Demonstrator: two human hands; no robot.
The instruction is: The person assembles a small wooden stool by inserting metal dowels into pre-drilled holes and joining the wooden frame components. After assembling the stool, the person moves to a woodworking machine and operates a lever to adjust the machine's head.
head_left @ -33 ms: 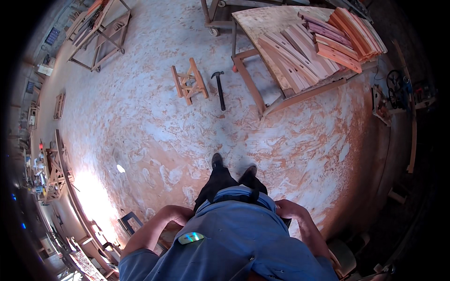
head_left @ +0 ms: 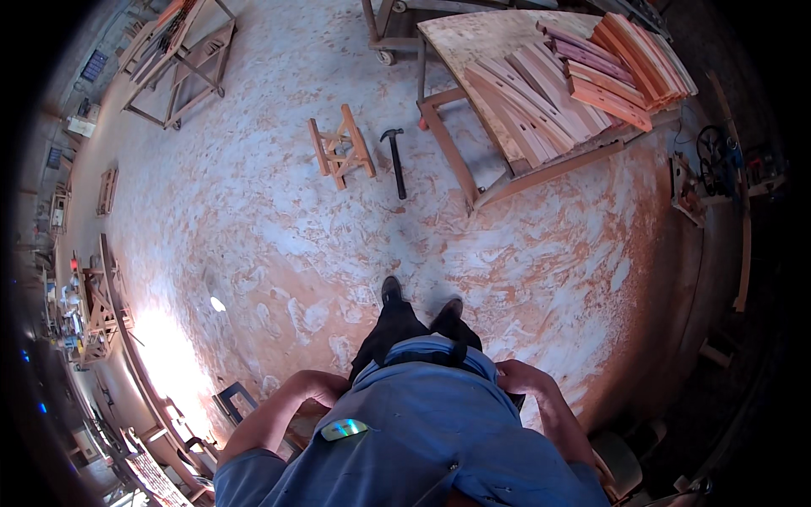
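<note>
My left hand is down at my left hip, its fingers hidden against the blue shirt. On the other side, my right hand rests by my right hip, and its fingers are out of sight too. Whether either one holds anything does not show. On the dusty floor ahead of my shoes lies a claw hammer with a dark handle, its head pointing away from me. Just left of it, apart from it, is a small wooden frame made of crossed pieces.
A wheeled table at the far right carries several stacked wood pieces. Another wheeled rack is at the far left. Wooden frames and boards line the left side. A machine with a handwheel sits at the right.
</note>
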